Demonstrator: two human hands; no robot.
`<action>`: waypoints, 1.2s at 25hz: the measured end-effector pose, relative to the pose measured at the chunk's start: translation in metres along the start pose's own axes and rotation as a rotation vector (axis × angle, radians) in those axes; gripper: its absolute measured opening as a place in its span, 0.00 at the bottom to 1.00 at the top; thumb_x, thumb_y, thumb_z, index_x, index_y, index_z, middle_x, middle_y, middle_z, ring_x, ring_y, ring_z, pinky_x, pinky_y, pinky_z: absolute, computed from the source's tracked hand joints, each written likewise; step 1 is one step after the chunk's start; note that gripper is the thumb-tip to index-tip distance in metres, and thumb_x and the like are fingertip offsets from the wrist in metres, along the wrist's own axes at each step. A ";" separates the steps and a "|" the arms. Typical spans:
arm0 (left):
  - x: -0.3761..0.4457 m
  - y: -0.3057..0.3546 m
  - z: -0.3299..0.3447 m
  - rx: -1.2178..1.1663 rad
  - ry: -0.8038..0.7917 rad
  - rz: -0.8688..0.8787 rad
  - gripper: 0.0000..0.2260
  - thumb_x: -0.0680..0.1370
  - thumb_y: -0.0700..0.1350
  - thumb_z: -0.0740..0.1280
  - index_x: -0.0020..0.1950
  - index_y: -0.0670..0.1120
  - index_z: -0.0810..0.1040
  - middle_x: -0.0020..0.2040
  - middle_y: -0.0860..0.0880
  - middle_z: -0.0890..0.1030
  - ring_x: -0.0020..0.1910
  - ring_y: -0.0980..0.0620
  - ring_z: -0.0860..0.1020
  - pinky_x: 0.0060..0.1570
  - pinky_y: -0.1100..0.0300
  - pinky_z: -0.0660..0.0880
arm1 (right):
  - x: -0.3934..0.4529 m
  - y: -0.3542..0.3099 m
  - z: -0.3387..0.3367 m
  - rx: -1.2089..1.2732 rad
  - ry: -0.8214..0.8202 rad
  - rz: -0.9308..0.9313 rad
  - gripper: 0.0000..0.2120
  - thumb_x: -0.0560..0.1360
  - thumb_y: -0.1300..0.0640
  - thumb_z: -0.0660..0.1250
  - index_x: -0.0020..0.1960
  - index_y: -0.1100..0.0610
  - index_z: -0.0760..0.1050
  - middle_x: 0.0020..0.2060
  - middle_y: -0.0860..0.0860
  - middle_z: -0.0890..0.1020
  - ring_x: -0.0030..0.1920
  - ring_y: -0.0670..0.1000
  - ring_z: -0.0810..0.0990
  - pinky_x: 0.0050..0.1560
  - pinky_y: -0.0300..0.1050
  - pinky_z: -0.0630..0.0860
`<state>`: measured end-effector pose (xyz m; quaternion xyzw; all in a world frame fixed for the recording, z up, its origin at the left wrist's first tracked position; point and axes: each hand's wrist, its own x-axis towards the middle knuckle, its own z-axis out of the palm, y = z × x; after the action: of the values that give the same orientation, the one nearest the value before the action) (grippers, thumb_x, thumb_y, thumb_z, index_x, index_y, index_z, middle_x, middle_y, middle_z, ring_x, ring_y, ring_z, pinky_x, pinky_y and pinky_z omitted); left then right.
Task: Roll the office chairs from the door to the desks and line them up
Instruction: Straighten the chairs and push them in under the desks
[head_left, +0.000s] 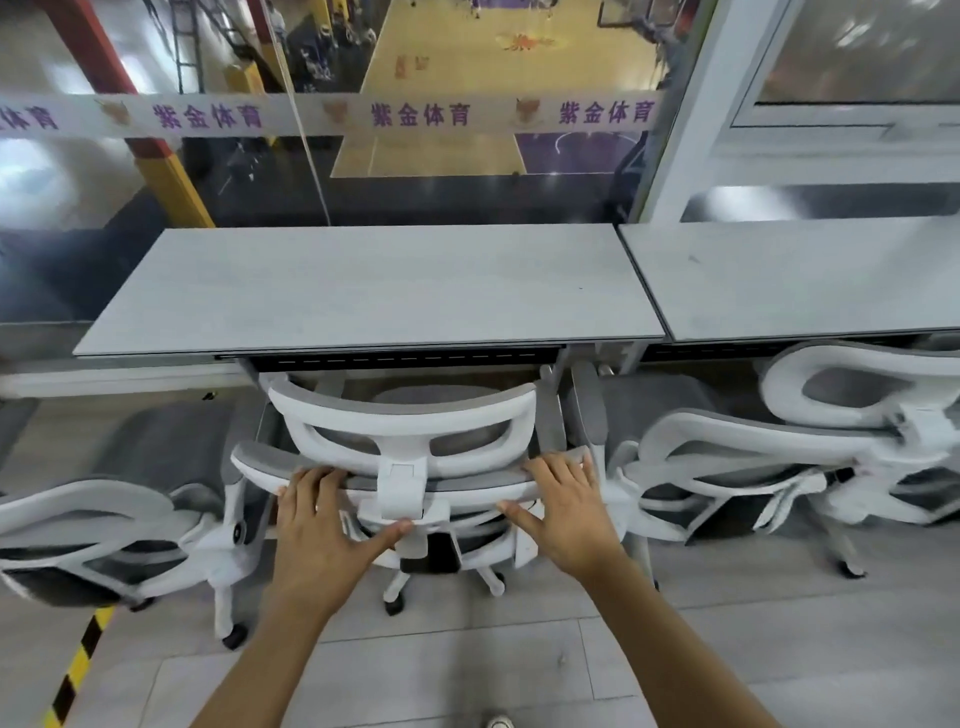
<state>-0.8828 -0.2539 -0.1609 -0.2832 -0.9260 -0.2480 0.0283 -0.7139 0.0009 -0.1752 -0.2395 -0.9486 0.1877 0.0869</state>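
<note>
Chair (402, 480) held: left hand (317, 525); right hand (563, 512).

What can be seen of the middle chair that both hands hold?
The middle chair has a white plastic frame, grey mesh backrest and headrest, and a white base on dark casters. It stands upright, back to the camera, seat under the desk. The left hand and right hand hold the backrest's top edge.

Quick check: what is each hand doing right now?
Left hand: grips the middle chair by the top rim of its backrest, fingers over, thumb below.
Right hand: grips the same rim, further right.
</note>
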 end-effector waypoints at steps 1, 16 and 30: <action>0.002 0.002 0.002 0.003 -0.004 -0.009 0.43 0.63 0.78 0.65 0.64 0.45 0.73 0.66 0.47 0.71 0.73 0.44 0.62 0.72 0.41 0.62 | 0.005 0.004 0.000 -0.002 0.004 -0.005 0.30 0.76 0.27 0.53 0.63 0.49 0.72 0.60 0.46 0.74 0.69 0.50 0.69 0.79 0.58 0.47; 0.015 0.013 0.007 0.031 0.003 -0.047 0.42 0.63 0.78 0.65 0.64 0.48 0.72 0.67 0.48 0.70 0.73 0.44 0.62 0.72 0.41 0.62 | 0.027 0.021 0.000 0.018 -0.009 -0.056 0.28 0.77 0.30 0.56 0.68 0.49 0.69 0.65 0.48 0.72 0.74 0.52 0.64 0.79 0.58 0.43; -0.062 -0.076 -0.099 0.060 -0.039 0.159 0.19 0.76 0.57 0.58 0.64 0.53 0.73 0.65 0.52 0.73 0.63 0.47 0.72 0.62 0.51 0.70 | -0.046 -0.149 0.015 0.122 0.264 0.002 0.16 0.75 0.58 0.71 0.62 0.52 0.77 0.55 0.50 0.80 0.56 0.57 0.77 0.57 0.51 0.70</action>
<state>-0.8807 -0.3872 -0.1198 -0.3599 -0.9079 -0.2117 0.0383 -0.7402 -0.1480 -0.1326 -0.2575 -0.9155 0.2120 0.2251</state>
